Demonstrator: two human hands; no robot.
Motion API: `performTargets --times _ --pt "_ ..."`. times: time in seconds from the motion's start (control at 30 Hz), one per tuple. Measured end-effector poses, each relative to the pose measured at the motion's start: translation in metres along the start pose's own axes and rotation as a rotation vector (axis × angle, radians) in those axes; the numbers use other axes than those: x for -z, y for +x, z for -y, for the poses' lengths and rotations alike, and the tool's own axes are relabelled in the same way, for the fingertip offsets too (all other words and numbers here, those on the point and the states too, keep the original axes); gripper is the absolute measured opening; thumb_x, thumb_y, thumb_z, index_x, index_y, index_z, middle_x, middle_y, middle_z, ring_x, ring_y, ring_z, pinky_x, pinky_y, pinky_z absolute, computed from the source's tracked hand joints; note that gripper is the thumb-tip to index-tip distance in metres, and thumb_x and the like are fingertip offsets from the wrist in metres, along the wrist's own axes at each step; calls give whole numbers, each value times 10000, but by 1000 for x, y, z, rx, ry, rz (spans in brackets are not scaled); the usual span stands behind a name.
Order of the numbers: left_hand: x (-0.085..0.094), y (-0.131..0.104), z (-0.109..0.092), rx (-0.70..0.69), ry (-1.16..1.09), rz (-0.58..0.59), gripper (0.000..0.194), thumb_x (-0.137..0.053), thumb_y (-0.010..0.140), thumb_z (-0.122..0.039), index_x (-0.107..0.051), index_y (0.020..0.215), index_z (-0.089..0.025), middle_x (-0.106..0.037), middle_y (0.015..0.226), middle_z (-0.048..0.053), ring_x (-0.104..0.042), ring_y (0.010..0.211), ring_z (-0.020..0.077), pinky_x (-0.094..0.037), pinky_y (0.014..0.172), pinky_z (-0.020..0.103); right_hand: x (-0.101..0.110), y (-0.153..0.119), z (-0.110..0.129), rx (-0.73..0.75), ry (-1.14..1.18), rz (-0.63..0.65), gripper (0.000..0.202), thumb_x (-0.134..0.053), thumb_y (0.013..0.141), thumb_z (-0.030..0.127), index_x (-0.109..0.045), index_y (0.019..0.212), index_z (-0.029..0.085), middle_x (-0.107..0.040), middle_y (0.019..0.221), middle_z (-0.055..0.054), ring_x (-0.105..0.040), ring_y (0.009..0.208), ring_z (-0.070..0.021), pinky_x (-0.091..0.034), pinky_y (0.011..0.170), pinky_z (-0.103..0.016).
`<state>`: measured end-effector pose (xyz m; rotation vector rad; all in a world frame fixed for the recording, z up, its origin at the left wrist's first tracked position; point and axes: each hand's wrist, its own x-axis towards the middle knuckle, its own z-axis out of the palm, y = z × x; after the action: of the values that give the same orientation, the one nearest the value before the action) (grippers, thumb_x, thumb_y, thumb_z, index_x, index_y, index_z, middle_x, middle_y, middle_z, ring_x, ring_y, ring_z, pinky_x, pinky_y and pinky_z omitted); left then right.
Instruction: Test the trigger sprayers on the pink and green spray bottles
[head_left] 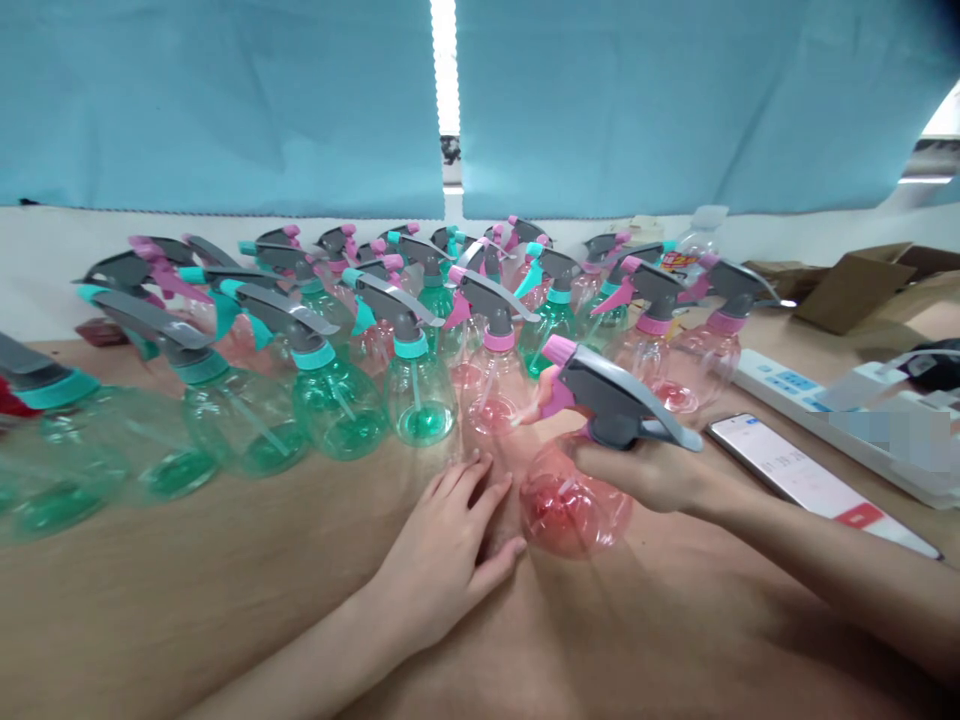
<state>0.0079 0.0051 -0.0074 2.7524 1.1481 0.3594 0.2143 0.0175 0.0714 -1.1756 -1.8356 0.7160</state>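
A transparent red spray bottle (576, 505) with a grey and pink spray head stands tilted slightly near the middle of the table. My right hand (637, 465) is wrapped round its neck, below the grey head, with a finger by the pink trigger. Just left of this bottle, my left hand (457, 535) rests on the table with its fingers apart and nothing in them. Beyond my hands stand a green bottle with a turquoise collar (424, 405) and a red bottle with a pink collar (496, 385).
Several more green and red spray bottles fill the back and left of the table (247, 600). On the right lie a phone (814, 480) and a white power strip (832, 420), with an open cardboard box (851, 290) behind. A blue cloth (225, 110) hangs at the back.
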Motion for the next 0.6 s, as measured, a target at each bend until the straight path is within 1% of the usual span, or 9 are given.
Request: performTargets --times 0.03,0.1,0.23,0.33,0.4,0.43,0.5,0.53,0.6 --pt "0 0 0 -2 -1 0 475 -572 922 -389 -526 1315 -125 -462 1420 197 -414 1315 348 -375 1048 532 1 0 1 6 5 -3 192 -445 573 183 -263 549 240 -255 462 68 -266 410 -79 -209 386 -255" --pt "0 0 0 -6 -10 -5 480 -570 922 -383 -514 1325 -128 -466 1419 195 -416 1314 346 -381 1041 534 2 -1 4 -3 52 25 197 -445 574 176 -260 550 239 -244 461 71 -241 413 -75 -190 388 -256" --pt "1 0 0 -7 -23 -11 478 -565 923 -381 -512 1330 -136 -478 1409 190 -424 1310 345 -378 1044 530 4 -1 7 -37 94 96 121 -441 588 191 -334 574 246 -218 464 80 -223 425 -80 -186 395 -252" --pt "0 0 0 -9 -27 -21 464 -563 923 -383 -528 1315 -137 -484 1403 189 -429 1305 348 -381 1043 529 5 -1 6 -17 74 88 152 -448 593 200 -310 554 251 -208 477 75 -230 427 -84 -185 401 -258" --pt "0 0 0 -8 -29 -31 457 -562 921 -390 -530 1311 -155 -487 1404 177 -429 1306 347 -386 1038 529 4 -1 3 -24 56 76 190 -458 594 193 -287 533 250 -233 479 65 -252 429 -89 -196 401 -261" --pt "0 0 0 -6 -28 -33 455 -560 920 -392 -529 1311 -161 -487 1406 173 -428 1307 347 -388 1036 529 3 -1 1 -41 58 74 175 -468 600 184 -318 535 247 -264 480 60 -282 433 -97 -222 402 -264" --pt "-1 -1 0 -5 -24 -31 462 -558 921 -395 -525 1316 -157 -482 1411 177 -423 1310 352 -389 1033 531 1 -1 -4 -79 88 61 98 -493 634 163 -453 596 245 -351 486 51 -383 456 -127 -314 424 -279" --pt "-1 -1 0 -5 -20 -29 465 -556 922 -395 -523 1317 -152 -480 1412 181 -423 1310 355 -390 1031 534 -1 -1 -7 -90 108 49 93 -507 658 155 -519 650 247 -396 492 46 -442 480 -147 -365 448 -293" --pt "-1 0 0 -6 -13 -25 468 -553 924 -389 -519 1322 -144 -478 1412 188 -423 1309 356 -389 1031 538 -3 -2 -11 -88 128 23 146 -529 703 144 -605 759 257 -477 517 34 -537 542 -183 -443 500 -324"
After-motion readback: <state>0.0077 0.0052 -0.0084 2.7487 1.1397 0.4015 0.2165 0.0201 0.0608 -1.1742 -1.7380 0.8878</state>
